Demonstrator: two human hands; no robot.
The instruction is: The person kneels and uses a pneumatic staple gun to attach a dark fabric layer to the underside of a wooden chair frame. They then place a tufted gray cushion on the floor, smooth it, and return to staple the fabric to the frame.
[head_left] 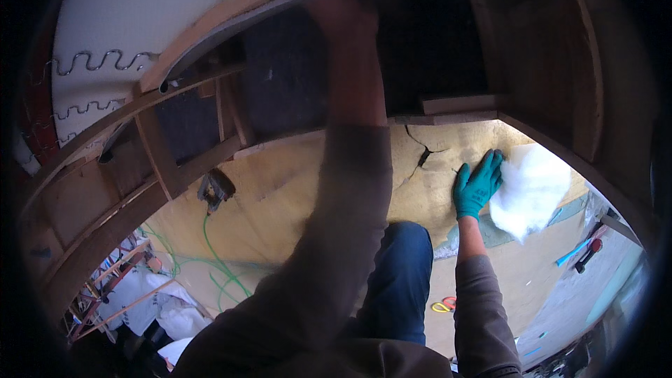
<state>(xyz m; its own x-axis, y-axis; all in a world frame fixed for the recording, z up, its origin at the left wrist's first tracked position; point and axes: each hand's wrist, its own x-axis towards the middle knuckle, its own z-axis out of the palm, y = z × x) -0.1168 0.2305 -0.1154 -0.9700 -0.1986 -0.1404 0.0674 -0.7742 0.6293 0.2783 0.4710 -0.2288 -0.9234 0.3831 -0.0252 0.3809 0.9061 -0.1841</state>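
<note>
My left hand (344, 12) reaches up into the dark inside of a wooden sofa frame (157, 140); its fingers are blurred and lost in shadow, so what it touches is hidden. Lower down on the right, my right hand (479, 185) wears a green glove. It lies flat, fingers stretched out, on a yellow padded surface (280, 182). Right beside its fingers is a white wad of fluffy stuffing (532, 189). A jagged crack (423, 157) runs through the yellow surface, left of the gloved hand.
A dark air stapler (217, 189) with a green hose (210, 238) lies left of my arm. Zigzag springs (105, 61) line the pale panel at upper left. Scissors (444, 304) with red and yellow handles lie by my knee. A red-and-black tool (589, 255) sits at the right.
</note>
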